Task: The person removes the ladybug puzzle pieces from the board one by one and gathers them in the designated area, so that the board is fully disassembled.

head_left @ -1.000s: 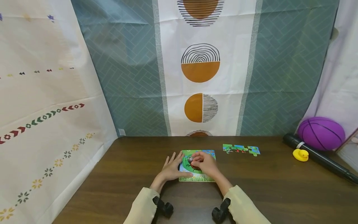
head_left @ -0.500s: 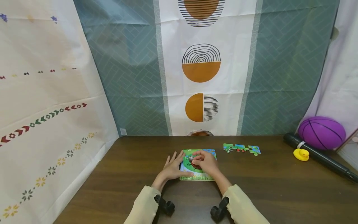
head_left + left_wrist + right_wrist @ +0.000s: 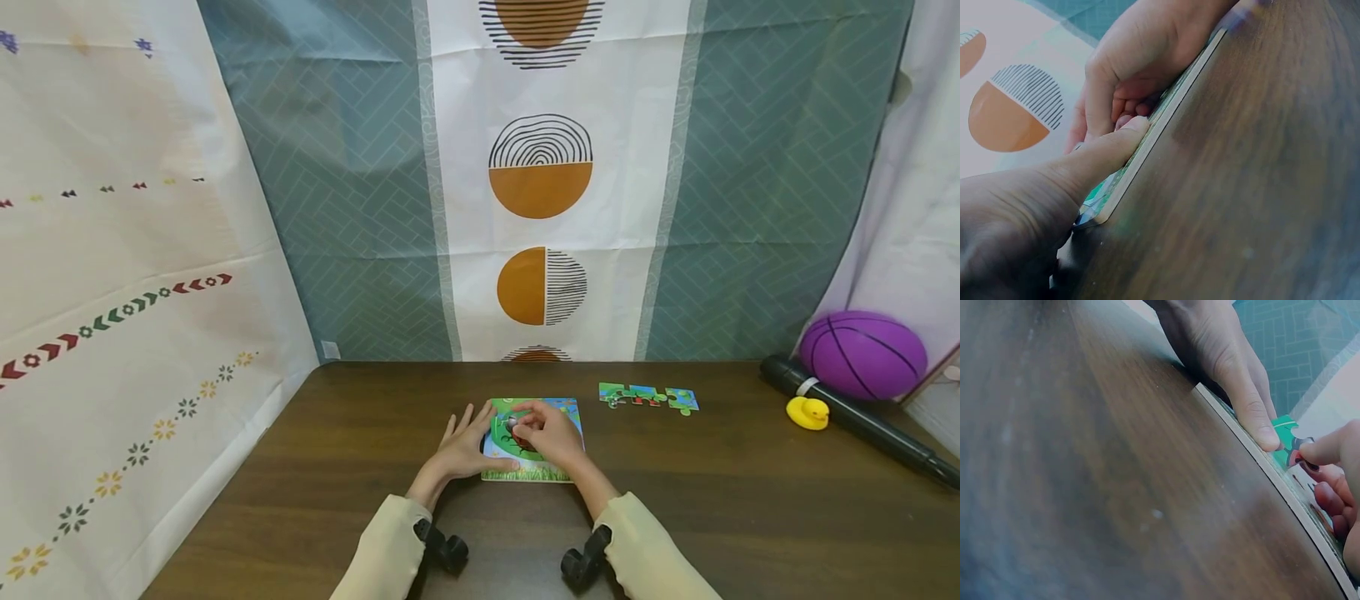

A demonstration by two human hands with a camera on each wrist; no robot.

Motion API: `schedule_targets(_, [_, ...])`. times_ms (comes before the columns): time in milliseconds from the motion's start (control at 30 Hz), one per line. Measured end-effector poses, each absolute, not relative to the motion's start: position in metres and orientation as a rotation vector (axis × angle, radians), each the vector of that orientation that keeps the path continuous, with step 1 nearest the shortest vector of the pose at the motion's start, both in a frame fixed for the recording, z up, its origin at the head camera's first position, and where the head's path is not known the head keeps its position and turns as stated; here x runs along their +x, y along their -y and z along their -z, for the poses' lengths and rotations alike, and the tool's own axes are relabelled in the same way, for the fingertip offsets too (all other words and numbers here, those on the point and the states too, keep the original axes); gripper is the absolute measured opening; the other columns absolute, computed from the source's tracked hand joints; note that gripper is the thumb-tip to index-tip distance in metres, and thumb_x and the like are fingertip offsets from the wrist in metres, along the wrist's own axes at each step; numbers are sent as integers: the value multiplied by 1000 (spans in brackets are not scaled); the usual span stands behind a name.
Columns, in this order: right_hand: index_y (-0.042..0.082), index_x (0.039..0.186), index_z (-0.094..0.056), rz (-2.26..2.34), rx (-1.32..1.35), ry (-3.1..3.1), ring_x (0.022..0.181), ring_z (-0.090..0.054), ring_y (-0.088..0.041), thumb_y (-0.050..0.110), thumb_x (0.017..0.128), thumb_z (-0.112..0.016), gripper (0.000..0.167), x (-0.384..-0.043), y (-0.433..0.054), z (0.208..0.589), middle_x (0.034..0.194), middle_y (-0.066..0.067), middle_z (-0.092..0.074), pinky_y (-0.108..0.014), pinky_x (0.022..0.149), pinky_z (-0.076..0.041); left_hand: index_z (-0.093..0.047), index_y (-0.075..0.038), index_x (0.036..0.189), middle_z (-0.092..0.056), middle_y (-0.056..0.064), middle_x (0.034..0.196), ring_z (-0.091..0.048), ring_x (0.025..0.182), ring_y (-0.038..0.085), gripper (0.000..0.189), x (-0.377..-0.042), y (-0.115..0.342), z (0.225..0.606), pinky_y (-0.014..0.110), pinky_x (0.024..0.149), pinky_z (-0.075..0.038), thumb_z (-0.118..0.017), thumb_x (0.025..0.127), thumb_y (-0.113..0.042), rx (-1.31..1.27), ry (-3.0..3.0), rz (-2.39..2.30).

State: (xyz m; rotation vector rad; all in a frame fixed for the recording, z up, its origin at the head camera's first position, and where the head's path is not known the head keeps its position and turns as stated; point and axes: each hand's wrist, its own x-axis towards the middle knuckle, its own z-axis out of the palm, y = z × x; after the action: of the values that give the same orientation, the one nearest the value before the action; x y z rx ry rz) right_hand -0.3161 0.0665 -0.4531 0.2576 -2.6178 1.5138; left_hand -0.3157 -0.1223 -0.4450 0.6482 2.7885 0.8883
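Note:
A flat jigsaw puzzle (image 3: 528, 475) with a red ladybug on a green leaf lies on the brown table in front of me. My left hand (image 3: 461, 452) rests along its left side with fingers spread, the thumb lying over the near border. In the right wrist view a green, red and black puzzle piece (image 3: 1285, 429) is tilted up from the board. Thumb and fingers of my right hand (image 3: 553, 437) pinch that piece over the ladybug picture. The puzzle's pale edge (image 3: 1163, 125) shows in the left wrist view, with both hands above it.
Several loose puzzle pieces (image 3: 681, 400) lie behind the board to the right. At the far right are a yellow rubber duck (image 3: 807, 412), a long black tube (image 3: 870, 433) and a purple ball (image 3: 862, 354). A patterned cloth (image 3: 360, 208) hangs behind the table.
The right hand stays at the ladybug with only a very small shift, and the left hand keeps its place on the board. The head view has moved slightly.

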Motion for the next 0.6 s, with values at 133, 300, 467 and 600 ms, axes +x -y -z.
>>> schedule_targets(133, [22,114,-72,-1525,313,2630,80,-62,-9,17,91,-68,23,-317,-68,454,92,3,-71,-29,69,-50,-23,-8,156,-14,10,165,-3,153,40,106,-316,122,446,62,120,2,-73,78,-60,642,-2783,-901])
schedule_targets(300, [24,109,-74,-1571,315,2603,85,-65,-10,16,90,-69,21,-318,-68,455,94,4,-72,-32,74,-53,-23,-8,156,-12,10,165,-2,153,40,106,-317,123,445,62,121,1,-72,78,-61,641,-2779,-906])
schedule_targets(467, [18,108,-75,-1682,392,2545,86,-67,-12,13,90,-68,20,-316,-71,454,97,-3,-74,-30,74,-55,-22,-7,156,-12,10,165,-3,153,40,108,-317,123,445,62,120,1,-72,78,-63,649,-2779,-904])
schedule_targets(600, [9,110,-74,-1808,491,2505,84,-68,-11,11,91,-67,20,-316,-75,455,101,-12,-74,-27,71,-57,-22,-7,156,-12,10,166,-2,153,40,108,-317,122,446,62,121,2,-71,78,-62,652,-2775,-903])
